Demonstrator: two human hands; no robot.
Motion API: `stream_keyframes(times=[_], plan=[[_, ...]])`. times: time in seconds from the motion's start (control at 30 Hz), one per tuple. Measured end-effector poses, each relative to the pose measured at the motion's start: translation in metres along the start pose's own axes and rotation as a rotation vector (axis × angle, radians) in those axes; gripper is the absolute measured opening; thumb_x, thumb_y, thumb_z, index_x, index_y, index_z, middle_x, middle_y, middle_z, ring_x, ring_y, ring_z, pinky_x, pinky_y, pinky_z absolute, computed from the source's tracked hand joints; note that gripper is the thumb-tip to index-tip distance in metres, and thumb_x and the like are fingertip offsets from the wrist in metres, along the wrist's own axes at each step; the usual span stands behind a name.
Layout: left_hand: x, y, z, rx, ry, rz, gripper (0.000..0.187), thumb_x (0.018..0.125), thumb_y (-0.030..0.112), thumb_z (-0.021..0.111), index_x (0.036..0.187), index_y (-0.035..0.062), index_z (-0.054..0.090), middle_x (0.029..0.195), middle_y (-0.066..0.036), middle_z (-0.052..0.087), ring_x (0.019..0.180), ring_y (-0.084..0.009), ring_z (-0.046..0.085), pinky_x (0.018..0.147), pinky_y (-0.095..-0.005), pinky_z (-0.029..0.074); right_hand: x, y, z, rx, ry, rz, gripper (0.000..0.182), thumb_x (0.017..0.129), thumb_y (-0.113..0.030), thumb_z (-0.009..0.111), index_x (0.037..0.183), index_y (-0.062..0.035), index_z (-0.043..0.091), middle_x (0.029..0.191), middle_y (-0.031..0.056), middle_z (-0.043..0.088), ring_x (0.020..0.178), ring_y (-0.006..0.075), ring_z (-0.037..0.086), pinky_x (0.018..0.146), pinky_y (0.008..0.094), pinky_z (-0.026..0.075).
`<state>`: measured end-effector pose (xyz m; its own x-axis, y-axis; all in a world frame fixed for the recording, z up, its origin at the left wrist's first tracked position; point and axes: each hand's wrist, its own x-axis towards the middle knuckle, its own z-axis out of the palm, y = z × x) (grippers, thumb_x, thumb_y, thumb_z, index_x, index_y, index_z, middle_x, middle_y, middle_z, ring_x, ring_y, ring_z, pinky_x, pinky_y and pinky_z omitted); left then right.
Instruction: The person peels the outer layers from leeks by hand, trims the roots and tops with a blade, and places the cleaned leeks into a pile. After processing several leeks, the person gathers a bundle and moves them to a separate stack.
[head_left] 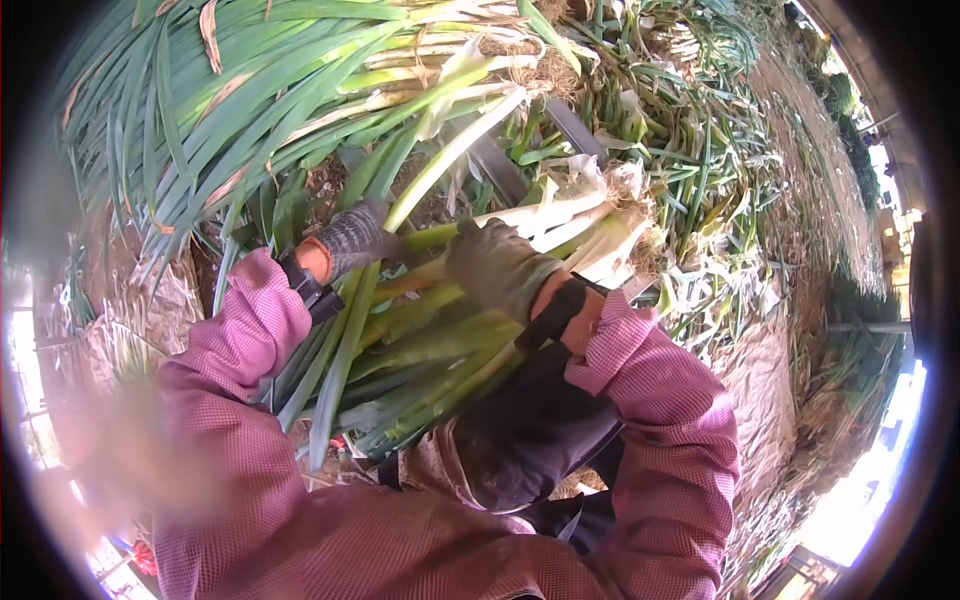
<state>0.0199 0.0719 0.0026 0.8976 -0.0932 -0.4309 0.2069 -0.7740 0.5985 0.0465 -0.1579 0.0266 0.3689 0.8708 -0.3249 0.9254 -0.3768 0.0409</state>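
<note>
My left hand [355, 240], in a grey knit glove, is closed around the lower part of a single long green onion [455, 160]. Its pale stalk slants up and right, while its leaves hang down past my wrist. My right hand [500, 268], also gloved, has its fingers curled over the stalks of a bunch of green onions [570, 220] lying across my lap. The roots of this bunch point right and its green leaves spread down to the left. Some fingertips of both hands are hidden among the stalks.
A large heap of green onions [250, 110] lies ahead on the left, roots to the right. Stripped leaves and peelings [690, 170] cover the ground ahead right. Dark flat bars [577, 130] show between the heap and the bunch. Brown sheeting [755, 380] lies at right.
</note>
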Motion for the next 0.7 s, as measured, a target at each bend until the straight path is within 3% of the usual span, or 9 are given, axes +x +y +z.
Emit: stream_keyframes(times=[0.13,0.17,0.23,0.3,0.37,0.43,0.57,0.63,0.7], plan=[[0.006,-0.005,-0.004,-0.079,-0.077,-0.007,0.033,0.074,0.024,0.076,0.097,0.0004,0.068,0.079,-0.013,0.066,0.073,-0.0215,0.062,0.068,-0.0367,0.050,-0.036,0.043,0.012,-0.271,0.115,-0.181,0.012,0.080,-0.009,0.060,0.081,-0.0040,0.070,0.098,0.0130,0.064,0.090,0.0284,0.067,0.072,0.0369,0.057],[0.007,-0.008,-0.003,-0.081,-0.085,-0.018,0.034,0.074,0.025,0.077,0.096,0.0004,0.068,0.079,-0.013,0.066,0.073,-0.0218,0.062,0.068,-0.0370,0.050,-0.060,0.064,-0.013,-0.065,-0.035,0.100,0.011,0.078,-0.006,0.060,0.085,-0.0049,0.069,0.091,0.0121,0.063,0.088,0.0259,0.065,0.070,0.0358,0.056],[0.007,-0.017,0.001,-0.003,-0.014,0.013,0.040,0.070,0.031,0.078,0.093,0.0000,0.068,0.077,-0.015,0.066,0.071,-0.0251,0.063,0.067,-0.0387,0.050,-0.132,0.135,-0.009,-0.321,0.440,0.238,0.013,0.076,-0.003,0.060,0.085,-0.0082,0.067,0.084,0.0085,0.061,0.078,0.0227,0.060,0.069,0.0358,0.051],[0.008,-0.025,0.012,0.165,0.128,0.104,0.049,0.065,0.041,0.078,0.088,-0.0007,0.068,0.073,-0.019,0.065,0.067,-0.0312,0.064,0.063,-0.0413,0.051,-0.207,0.229,-0.023,-0.599,0.121,0.650,0.019,0.075,0.000,0.057,0.089,-0.0086,0.064,0.090,0.0095,0.061,0.076,0.0256,0.059,0.064,0.0374,0.050],[0.010,-0.020,0.018,0.187,0.090,0.046,0.054,0.065,0.039,0.080,0.097,-0.0020,0.066,0.079,-0.020,0.064,0.073,-0.0312,0.064,0.068,-0.0406,0.050,-0.285,0.266,-0.033,-0.653,0.243,0.961,0.025,0.078,-0.005,0.061,0.102,-0.0066,0.060,0.098,0.0113,0.061,0.085,0.0290,0.060,0.072,0.0408,0.052],[-0.006,0.021,0.005,0.338,-0.009,-0.073,0.063,0.064,0.042,0.078,0.106,-0.0027,0.063,0.095,-0.021,0.065,0.090,-0.0341,0.063,0.078,-0.0441,0.049,-0.314,0.261,-0.035,-0.599,0.207,1.143,0.028,0.080,-0.008,0.064,0.107,-0.0066,0.058,0.102,0.0135,0.061,0.093,0.0311,0.061,0.078,0.0420,0.053],[-0.017,0.052,0.029,0.731,0.044,0.136,0.075,0.068,0.042,0.071,0.124,-0.0040,0.056,0.125,-0.025,0.057,0.118,-0.0385,0.052,0.100,-0.0463,0.042,-0.281,0.169,-0.035,-0.159,0.120,1.125,0.040,0.078,-0.014,0.072,0.115,-0.0073,0.058,0.106,0.0172,0.061,0.100,0.0322,0.061,0.083,0.0417,0.052],[-0.011,0.041,0.042,0.713,0.153,0.218,0.070,0.066,0.037,0.073,0.119,-0.0045,0.055,0.109,-0.023,0.060,0.108,-0.0357,0.056,0.089,-0.0461,0.046,-0.275,0.134,0.006,-0.054,0.317,0.813,0.050,0.077,-0.023,0.077,0.119,-0.0063,0.058,0.109,0.0156,0.062,0.099,0.0326,0.061,0.083,0.0426,0.052],[-0.006,0.035,0.056,0.727,0.241,0.251,0.069,0.065,0.033,0.073,0.118,-0.0065,0.053,0.099,-0.022,0.062,0.100,-0.0347,0.059,0.084,-0.0460,0.048,-0.250,0.084,0.015,0.237,0.326,0.843,0.043,0.076,-0.022,0.075,0.112,-0.0050,0.058,0.108,0.0166,0.062,0.095,0.0343,0.061,0.080,0.0444,0.051]])
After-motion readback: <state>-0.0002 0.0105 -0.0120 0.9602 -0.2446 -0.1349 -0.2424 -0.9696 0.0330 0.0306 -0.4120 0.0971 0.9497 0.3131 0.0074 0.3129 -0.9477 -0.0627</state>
